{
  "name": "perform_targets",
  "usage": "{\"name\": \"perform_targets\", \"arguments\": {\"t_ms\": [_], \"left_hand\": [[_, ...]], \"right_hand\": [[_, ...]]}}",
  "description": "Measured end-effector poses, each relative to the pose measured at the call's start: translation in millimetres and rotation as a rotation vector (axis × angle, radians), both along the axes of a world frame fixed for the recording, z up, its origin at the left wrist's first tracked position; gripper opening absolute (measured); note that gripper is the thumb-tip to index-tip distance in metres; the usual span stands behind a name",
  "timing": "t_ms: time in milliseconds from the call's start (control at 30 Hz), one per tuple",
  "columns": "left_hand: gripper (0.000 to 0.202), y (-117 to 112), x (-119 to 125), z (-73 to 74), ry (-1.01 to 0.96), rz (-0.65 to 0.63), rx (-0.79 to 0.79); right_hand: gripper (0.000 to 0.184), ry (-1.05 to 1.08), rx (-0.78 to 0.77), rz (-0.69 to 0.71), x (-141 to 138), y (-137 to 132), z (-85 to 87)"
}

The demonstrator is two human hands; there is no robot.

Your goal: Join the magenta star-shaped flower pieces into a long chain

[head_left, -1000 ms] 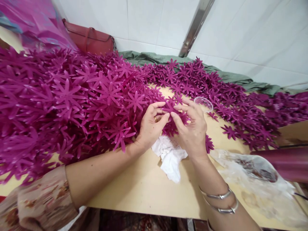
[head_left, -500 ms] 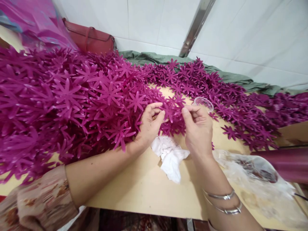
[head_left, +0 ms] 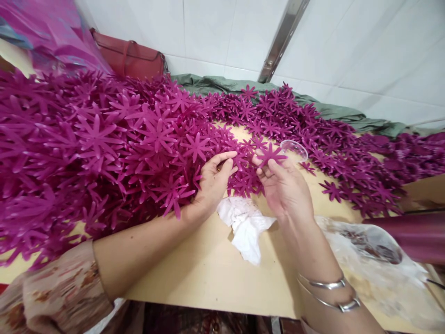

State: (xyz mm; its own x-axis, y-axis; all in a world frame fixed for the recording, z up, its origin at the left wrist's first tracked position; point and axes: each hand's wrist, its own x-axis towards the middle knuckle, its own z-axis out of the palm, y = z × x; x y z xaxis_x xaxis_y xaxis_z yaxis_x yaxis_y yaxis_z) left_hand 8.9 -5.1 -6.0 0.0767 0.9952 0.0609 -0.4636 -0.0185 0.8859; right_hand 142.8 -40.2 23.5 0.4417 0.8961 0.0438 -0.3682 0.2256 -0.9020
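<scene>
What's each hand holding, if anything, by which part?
Right hand: a magenta petalled piece, held at its lower edge. Left hand: can't tell if anything's gripped.

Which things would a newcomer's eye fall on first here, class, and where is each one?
First, the big heap of purple flowers spread across the left side of the table. Next, the single flower in the fingers of the right hand. Then the red bag behind the heap, near the wall.
</scene>
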Motion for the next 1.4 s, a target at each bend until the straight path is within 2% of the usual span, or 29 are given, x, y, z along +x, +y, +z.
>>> {"name": "perform_targets", "arguments": {"t_ms": [100,233,400,533,633,733,867,1100,1267,1400], "left_hand": [[0.018,1.4,-1.0,-6.9,0.059,-0.033,0.045],[0.019,1.4,-1.8,-10.4,0.099,-0.056,0.085],[0.02,-2.4,0.5,2.9,-0.015,-0.037,0.011],[0.022,-4.2,-0.3,8.0,0.048,-0.033,0.058],[0.018,-3.3,-1.5,5.3,0.084,0.019,0.061],[0.015,-1.7,-1.3,2.5,0.058,0.032,0.036],[0.014,-0.6,-0.8,2.5,0.094,0.073,0.037],[0.011,-2.2,-2.3,6.9,0.142,0.083,0.068],[0.02,-3.0,0.7,4.6,0.11,0.063,0.03],[0.032,-4.2,2.8,6.8,0.055,0.022,0.007]], "right_hand": [[0.021,-0.061,0.017,-0.024,-1.7,-0.3,-1.1],[0.026,-0.119,0.015,-0.001,-2.0,0.3,-1.7],[0.028,-0.208,-0.025,0.068,-5.5,-2.2,-1.9],[0.032,-0.257,-0.062,0.126,-9.0,-5.1,-1.3],[0.035,-0.28,-0.062,0.103,-7.9,-4.8,-1.6],[0.037,-0.216,-0.059,0.093,-5.1,-3.3,-1.4],[0.031,-0.139,-0.058,0.079,-2.7,-1.8,-0.4],[0.021,-0.261,-0.002,-0.023,0.2,-1.2,-4.9],[0.022,-0.309,0.009,-0.08,3.4,-1.9,-6.2],[0.024,-0.323,0.014,-0.065,3.8,-2.5,-4.2]]}}
